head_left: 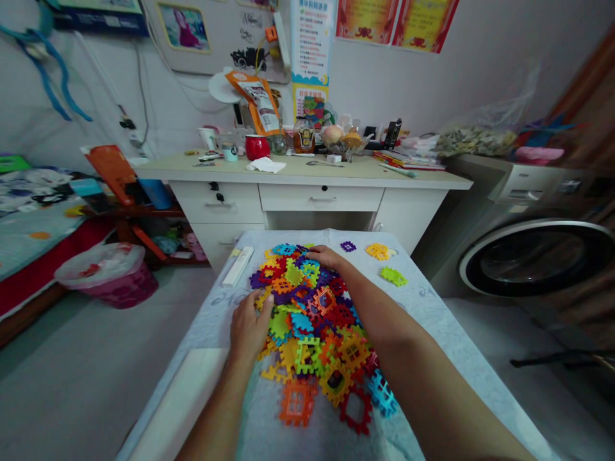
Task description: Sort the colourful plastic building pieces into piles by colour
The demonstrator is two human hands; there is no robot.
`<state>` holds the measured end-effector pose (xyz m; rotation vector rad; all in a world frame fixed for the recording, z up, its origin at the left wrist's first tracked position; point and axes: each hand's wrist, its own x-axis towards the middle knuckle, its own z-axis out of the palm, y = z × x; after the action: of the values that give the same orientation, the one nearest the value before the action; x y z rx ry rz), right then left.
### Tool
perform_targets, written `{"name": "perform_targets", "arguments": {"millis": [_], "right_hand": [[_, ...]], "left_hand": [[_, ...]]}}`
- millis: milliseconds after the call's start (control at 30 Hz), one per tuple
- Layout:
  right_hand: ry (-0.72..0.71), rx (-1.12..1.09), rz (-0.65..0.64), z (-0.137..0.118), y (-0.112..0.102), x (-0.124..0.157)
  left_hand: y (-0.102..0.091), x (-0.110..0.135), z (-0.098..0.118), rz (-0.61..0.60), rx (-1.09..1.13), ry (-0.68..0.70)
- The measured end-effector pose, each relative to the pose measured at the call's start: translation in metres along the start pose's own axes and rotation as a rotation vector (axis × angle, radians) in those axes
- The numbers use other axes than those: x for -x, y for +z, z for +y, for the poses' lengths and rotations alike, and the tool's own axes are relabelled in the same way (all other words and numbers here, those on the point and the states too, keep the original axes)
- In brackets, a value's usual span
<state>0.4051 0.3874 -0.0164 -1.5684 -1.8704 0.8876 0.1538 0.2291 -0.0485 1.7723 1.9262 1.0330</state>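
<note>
A heap of colourful plastic interlocking building pieces (pixel 302 320) covers the middle of the cloth-covered table (pixel 423 346). Many have notched edges, and some have window-like cut-outs. At the heap's left side rests my left hand (pixel 250 323), thumb apart from the fingers, touching the pieces and holding none that I can see. My right hand (pixel 329 257) reaches over the heap's far right edge; its fingers lie on the pieces there, their tips partly hidden. Apart from the heap, a purple piece (pixel 348 246), yellow pieces (pixel 378 251) and a lime-green piece (pixel 394 276) lie to the right.
A white bar-shaped object (pixel 238 266) lies at the table's far left, and a white panel (pixel 185 400) along its near left edge. Beyond stands a desk (pixel 307 171) with jars, a red cup and papers. A washing machine (pixel 523 224) is at right, a pink bin (pixel 115 282) at left.
</note>
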Motion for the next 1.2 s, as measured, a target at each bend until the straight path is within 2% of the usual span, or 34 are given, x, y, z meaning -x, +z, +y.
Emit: {"name": "perform_targets", "arguments": {"millis": [167, 400, 467, 533, 667, 767, 933, 1067, 1200], "right_hand": [[-0.004, -0.056, -0.163, -0.016, -0.001, 0.022], [-0.103, -0.016, -0.216, -0.022, -0.017, 0.055], [-0.141, -0.003, -0.164, -0.016, -0.03, 0.058], [-0.133, 0.082, -0.045, -0.005, -0.047, 0.058], [0.118, 0.481, 0.19, 0.033, -0.081, 0.059], [0.278, 0.695, 0.206, 0.066, -0.094, 0.064], [0.325, 0.774, 0.181, 0.102, -0.102, 0.074], [0.329, 0.79, 0.21, 0.106, -0.108, 0.073], [0.235, 0.713, 0.193, 0.092, -0.101, 0.059]], "left_hand": [[-0.001, -0.001, 0.0, -0.006, 0.06, -0.067], [-0.001, -0.003, -0.001, -0.012, 0.073, -0.092], [-0.001, -0.003, -0.001, -0.013, 0.049, -0.094], [0.0, -0.002, -0.001, -0.006, 0.032, -0.083], [0.001, -0.002, -0.001, 0.014, 0.012, -0.053], [0.001, -0.003, -0.001, 0.027, -0.004, -0.049], [0.001, -0.002, 0.0, 0.027, -0.018, -0.054], [0.002, -0.002, -0.001, 0.018, -0.008, -0.05], [0.002, -0.003, -0.001, 0.018, -0.009, -0.045]]}}
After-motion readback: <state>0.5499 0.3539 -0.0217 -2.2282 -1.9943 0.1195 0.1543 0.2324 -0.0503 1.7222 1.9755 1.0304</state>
